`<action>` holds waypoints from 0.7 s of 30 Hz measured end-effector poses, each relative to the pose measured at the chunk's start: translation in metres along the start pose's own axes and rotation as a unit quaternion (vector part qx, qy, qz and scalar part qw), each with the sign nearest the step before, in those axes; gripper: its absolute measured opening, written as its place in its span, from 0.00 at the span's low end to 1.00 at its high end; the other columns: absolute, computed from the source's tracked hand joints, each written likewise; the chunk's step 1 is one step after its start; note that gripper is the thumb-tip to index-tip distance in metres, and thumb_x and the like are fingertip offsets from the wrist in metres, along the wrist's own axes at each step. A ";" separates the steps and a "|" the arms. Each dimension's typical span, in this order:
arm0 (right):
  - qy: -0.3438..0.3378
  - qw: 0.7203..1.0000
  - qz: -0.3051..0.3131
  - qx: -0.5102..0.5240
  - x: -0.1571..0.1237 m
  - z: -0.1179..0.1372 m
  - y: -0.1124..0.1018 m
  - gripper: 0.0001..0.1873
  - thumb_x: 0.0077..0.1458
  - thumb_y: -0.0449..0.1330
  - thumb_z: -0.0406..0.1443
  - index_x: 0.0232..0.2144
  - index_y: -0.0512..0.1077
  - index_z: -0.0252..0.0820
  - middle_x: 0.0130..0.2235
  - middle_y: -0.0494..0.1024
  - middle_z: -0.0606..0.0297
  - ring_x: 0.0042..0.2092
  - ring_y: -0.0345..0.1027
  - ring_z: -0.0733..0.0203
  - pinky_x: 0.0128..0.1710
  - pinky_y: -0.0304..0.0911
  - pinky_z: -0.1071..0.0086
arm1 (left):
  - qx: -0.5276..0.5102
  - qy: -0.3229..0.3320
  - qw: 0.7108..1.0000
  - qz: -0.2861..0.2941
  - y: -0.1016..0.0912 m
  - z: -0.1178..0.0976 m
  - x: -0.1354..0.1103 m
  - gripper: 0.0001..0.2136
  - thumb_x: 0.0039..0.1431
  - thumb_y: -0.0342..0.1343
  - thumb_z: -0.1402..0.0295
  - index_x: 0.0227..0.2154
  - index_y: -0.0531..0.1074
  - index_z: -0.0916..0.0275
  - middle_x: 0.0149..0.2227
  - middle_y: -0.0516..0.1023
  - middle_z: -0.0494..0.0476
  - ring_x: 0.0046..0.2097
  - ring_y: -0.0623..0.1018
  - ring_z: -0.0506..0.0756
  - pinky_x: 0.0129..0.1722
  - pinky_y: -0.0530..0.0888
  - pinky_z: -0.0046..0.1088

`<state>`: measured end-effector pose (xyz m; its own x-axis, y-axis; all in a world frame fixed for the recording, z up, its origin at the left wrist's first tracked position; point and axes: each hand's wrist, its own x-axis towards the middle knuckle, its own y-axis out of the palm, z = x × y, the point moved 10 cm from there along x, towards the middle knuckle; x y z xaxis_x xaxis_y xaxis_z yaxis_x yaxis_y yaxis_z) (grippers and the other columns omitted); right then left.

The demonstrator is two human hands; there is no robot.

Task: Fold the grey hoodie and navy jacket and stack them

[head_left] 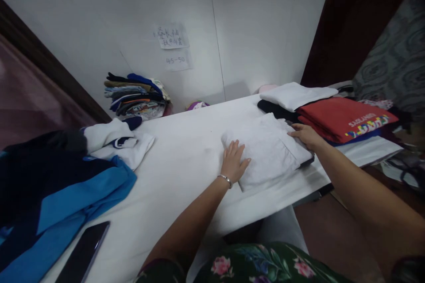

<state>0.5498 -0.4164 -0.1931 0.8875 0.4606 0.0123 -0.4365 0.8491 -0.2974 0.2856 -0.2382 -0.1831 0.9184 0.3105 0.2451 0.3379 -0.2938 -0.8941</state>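
Observation:
A folded white garment (265,150) with a pocket-like seam lies on the white table (172,159). My left hand (234,161) rests flat on its near-left part, fingers spread, and a bracelet circles that wrist. My right hand (307,136) lies with extended fingers on the garment's far right edge, next to a folded red T-shirt (345,119) with a printed logo. Neither hand appears to grip anything. Beyond the garment lies a folded white cloth (295,96) on dark fabric (274,109).
A blue and navy jacket (56,203) and a white garment (116,141) lie at the table's left, with a dark phone or tablet (83,252) near its front edge. A stack of folded clothes (136,96) leans against the white wall (99,22).

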 end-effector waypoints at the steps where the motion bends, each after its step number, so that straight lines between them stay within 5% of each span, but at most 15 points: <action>1: -0.013 0.997 -0.011 -0.075 0.001 0.001 -0.002 0.16 0.41 0.64 0.31 0.37 0.75 0.38 0.34 0.80 0.63 0.34 0.73 0.59 0.33 0.67 0.70 | 0.010 0.010 1.000 0.004 0.002 -0.003 0.002 0.27 0.63 0.46 0.55 0.62 0.57 0.60 0.68 0.47 0.62 0.69 0.44 0.61 0.65 0.48 0.50; 4: -0.031 0.960 -0.015 -0.277 0.001 -0.006 0.003 0.17 0.44 0.60 0.32 0.40 0.75 0.33 0.35 0.80 0.58 0.38 0.74 0.54 0.38 0.68 0.67 | 0.043 0.028 0.998 0.036 0.018 -0.008 0.007 0.29 0.62 0.46 0.52 0.63 0.56 0.61 0.68 0.47 0.62 0.69 0.45 0.62 0.65 0.46 0.52; 7: -0.047 0.938 -0.012 -0.343 -0.001 -0.004 0.012 0.23 0.45 0.59 0.31 0.46 0.73 0.29 0.43 0.78 0.46 0.46 0.72 0.44 0.46 0.65 0.58 | 0.065 0.032 0.996 0.047 0.030 -0.007 0.008 0.31 0.62 0.46 0.52 0.63 0.54 0.62 0.68 0.47 0.61 0.69 0.45 0.62 0.65 0.45 0.52; 9: -0.106 0.918 -0.023 -0.382 -0.005 0.018 0.023 0.30 0.46 0.59 0.32 0.55 0.67 0.31 0.53 0.71 0.42 0.54 0.65 0.40 0.52 0.61 0.52 | 0.071 0.033 0.996 0.044 0.033 -0.005 0.007 0.30 0.62 0.46 0.52 0.63 0.54 0.61 0.68 0.47 0.61 0.69 0.45 0.62 0.65 0.46 0.52; 13: -0.343 0.853 0.004 -0.394 -0.033 0.102 0.080 0.34 0.56 0.56 0.41 0.63 0.56 0.37 0.65 0.55 0.48 0.66 0.46 0.44 0.60 0.51 0.49 | 0.073 0.028 0.996 0.031 0.031 -0.005 0.006 0.30 0.61 0.48 0.53 0.62 0.55 0.61 0.68 0.49 0.62 0.68 0.47 0.62 0.64 0.46 0.53; 16: -0.443 0.829 0.029 -0.340 -0.054 0.151 0.126 0.34 0.60 0.51 0.48 0.65 0.51 0.44 0.68 0.49 0.54 0.68 0.37 0.47 0.61 0.46 0.45 | 0.073 0.031 0.997 0.020 0.030 -0.006 0.006 0.29 0.61 0.49 0.54 0.62 0.56 0.60 0.68 0.50 0.62 0.68 0.47 0.63 0.64 0.47 0.54; 19: -0.472 0.821 0.044 -0.319 -0.054 0.167 0.163 0.35 0.61 0.47 0.51 0.66 0.46 0.46 0.69 0.44 0.56 0.69 0.31 0.49 0.62 0.39 0.45 | 0.071 0.033 0.997 0.014 0.030 -0.007 0.005 0.30 0.60 0.50 0.54 0.62 0.55 0.61 0.68 0.50 0.62 0.68 0.47 0.63 0.64 0.47 0.54; 21: -0.430 0.827 0.086 -0.352 -0.036 0.146 0.182 0.36 0.61 0.47 0.52 0.66 0.47 0.46 0.69 0.44 0.57 0.69 0.31 0.50 0.64 0.35 0.47 | 0.068 0.029 0.997 0.013 0.029 -0.006 0.004 0.30 0.60 0.50 0.54 0.62 0.55 0.61 0.68 0.50 0.63 0.68 0.47 0.63 0.64 0.47 0.54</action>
<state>0.4167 -0.2408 -0.1080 0.2567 0.8296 0.4959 -0.0833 0.5302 -0.8438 0.3006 -0.2511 -0.2061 0.9386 0.2494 0.2383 0.2856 -0.1743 -0.9424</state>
